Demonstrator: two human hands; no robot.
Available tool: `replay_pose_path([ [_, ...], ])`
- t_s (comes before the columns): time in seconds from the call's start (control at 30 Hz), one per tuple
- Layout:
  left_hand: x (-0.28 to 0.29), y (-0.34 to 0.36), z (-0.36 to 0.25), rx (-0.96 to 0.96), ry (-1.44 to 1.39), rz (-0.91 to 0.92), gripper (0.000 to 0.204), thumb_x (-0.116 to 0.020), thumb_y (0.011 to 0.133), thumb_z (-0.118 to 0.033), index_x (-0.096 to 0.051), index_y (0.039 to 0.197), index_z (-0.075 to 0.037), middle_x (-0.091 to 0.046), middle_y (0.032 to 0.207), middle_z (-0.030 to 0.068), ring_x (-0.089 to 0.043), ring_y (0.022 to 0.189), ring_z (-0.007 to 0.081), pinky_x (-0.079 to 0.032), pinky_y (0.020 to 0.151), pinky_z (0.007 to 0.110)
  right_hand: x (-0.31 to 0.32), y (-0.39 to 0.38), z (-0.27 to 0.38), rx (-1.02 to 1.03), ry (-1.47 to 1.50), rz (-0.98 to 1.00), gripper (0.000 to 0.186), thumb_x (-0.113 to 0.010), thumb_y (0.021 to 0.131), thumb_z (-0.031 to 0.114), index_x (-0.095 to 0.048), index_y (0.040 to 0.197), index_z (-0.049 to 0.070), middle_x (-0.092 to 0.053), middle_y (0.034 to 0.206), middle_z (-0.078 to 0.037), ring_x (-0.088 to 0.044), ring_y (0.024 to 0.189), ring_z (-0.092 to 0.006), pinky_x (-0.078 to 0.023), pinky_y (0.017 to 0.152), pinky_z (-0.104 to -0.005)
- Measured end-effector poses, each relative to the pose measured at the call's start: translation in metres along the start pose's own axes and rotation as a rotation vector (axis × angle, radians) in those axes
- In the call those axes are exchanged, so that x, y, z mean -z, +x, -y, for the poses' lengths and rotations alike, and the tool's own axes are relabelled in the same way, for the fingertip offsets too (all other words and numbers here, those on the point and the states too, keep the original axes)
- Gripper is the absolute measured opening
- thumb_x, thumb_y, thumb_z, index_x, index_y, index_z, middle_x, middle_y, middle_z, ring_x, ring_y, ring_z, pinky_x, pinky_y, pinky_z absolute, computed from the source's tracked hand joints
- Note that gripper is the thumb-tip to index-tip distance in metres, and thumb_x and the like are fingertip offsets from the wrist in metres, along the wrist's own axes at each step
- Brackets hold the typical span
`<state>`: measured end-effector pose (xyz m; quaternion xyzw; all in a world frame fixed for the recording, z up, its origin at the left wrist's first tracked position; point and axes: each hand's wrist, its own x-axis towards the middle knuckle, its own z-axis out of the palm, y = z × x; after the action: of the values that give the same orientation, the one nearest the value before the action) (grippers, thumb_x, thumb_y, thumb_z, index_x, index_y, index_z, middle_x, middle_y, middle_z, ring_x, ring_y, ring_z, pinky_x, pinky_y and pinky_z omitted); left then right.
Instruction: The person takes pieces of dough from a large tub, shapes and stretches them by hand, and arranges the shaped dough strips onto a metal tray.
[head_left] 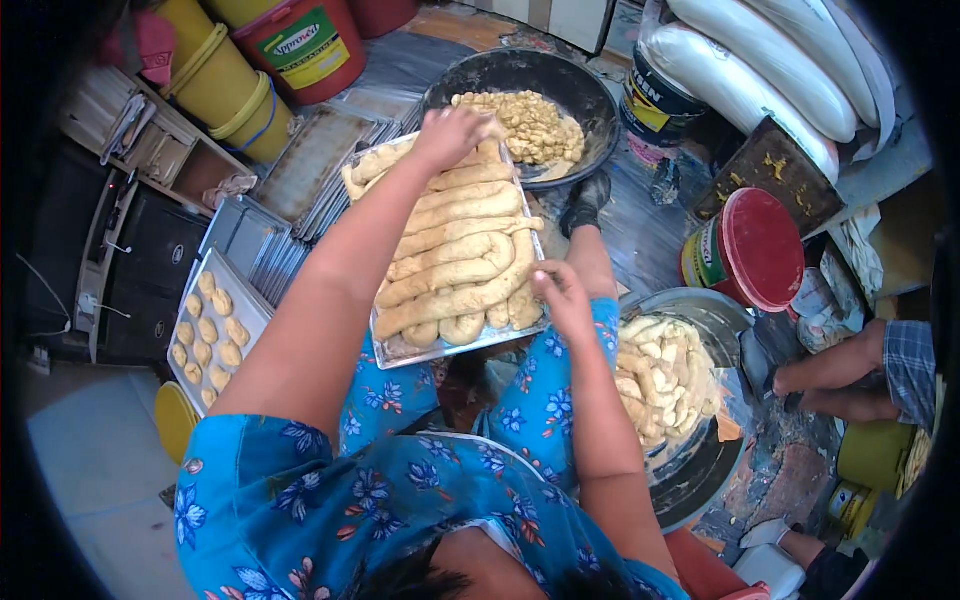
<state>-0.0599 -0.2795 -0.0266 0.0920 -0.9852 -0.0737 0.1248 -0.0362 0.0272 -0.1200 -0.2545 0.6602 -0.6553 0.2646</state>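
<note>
A shallow metal baking tray (pixel 455 352) rests tilted across my lap, covered with long, thick dough ropes (pixel 455 215), some folded back and lying over others. Over its far end reaches my left hand (pixel 455 138), its fingers curled down and closed on the end of a dough rope. At the tray's right side is my right hand (pixel 566 300), thumb and fingers drawn together at the rim; part of the fingers is hidden. Beyond the tray, a black basin (pixel 600 110) holds a heap of small dough lumps (pixel 530 125).
Right of my leg, a basin (pixel 735 325) holds floury dough strips (pixel 665 375). A red lidded bucket (pixel 765 250) stands beyond. Stacked metal trays (pixel 315 160) and a tray of dough pieces (pixel 232 275) lie left. White sacks (pixel 745 85) are far right. Another person's legs (pixel 840 385) show at right.
</note>
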Motion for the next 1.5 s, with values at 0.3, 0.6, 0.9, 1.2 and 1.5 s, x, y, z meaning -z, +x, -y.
replay_pose_path([
  [0.3,-0.029,0.0,0.035,0.124,-0.028,-0.198,0.041,-0.043,0.087,-0.038,-0.052,0.119,-0.014,-0.046,0.127,0.0111,-0.043,0.117,0.0272,-0.03,0.094,0.048,0.009,-0.003,0.017,-0.166,0.222,-0.059,0.024,-0.054,0.086,0.015,-0.053,0.106,0.003,-0.059,0.09,-0.006,-0.052,0.071,-0.0102,-0.042,0.065,-0.0239],
  [0.6,-0.018,-0.011,0.037,0.316,-0.003,0.362,0.064,-0.036,0.084,-0.055,-0.046,0.122,-0.004,-0.053,0.113,0.0244,-0.048,0.109,0.0371,-0.036,0.093,0.041,0.004,0.006,0.014,-0.119,0.256,-0.031,0.025,-0.055,0.084,0.019,-0.054,0.104,0.003,-0.057,0.086,-0.005,-0.052,0.07,-0.0111,-0.044,0.064,-0.0254],
  [0.9,-0.019,-0.055,-0.151,-0.022,-0.73,-0.039,0.047,-0.051,0.086,-0.029,-0.047,0.121,0.002,-0.02,0.139,0.027,-0.018,0.131,0.0373,-0.017,0.105,0.042,0.074,-0.046,0.026,0.282,-0.064,-0.579,0.021,-0.057,0.08,0.009,-0.057,0.1,0.002,-0.06,0.089,-0.008,-0.057,0.078,-0.0155,-0.046,0.069,-0.026],
  [1.2,-0.068,-0.165,-0.346,-0.755,-0.427,0.291,0.045,-0.052,0.082,-0.039,-0.053,0.116,-0.009,-0.025,0.139,0.0192,-0.019,0.13,0.0351,-0.015,0.105,0.049,0.194,-0.208,-0.192,-0.766,-1.312,-0.711,0.047,-0.054,0.078,0.027,-0.045,0.12,0.008,-0.053,0.113,-0.017,-0.05,0.108,-0.0276,-0.022,0.096,-0.0571],
  [1.5,-0.084,-0.164,-0.344,-0.746,-0.375,0.442,0.054,-0.062,0.075,-0.023,-0.045,0.123,-0.009,-0.03,0.138,0.0145,-0.03,0.126,0.03,-0.025,0.103,0.044,0.142,-0.187,-0.029,-0.254,-0.406,-0.453,0.043,-0.065,0.071,0.018,-0.053,0.109,0.003,-0.056,0.109,-0.015,-0.054,0.103,-0.0272,-0.037,0.092,-0.0354],
])
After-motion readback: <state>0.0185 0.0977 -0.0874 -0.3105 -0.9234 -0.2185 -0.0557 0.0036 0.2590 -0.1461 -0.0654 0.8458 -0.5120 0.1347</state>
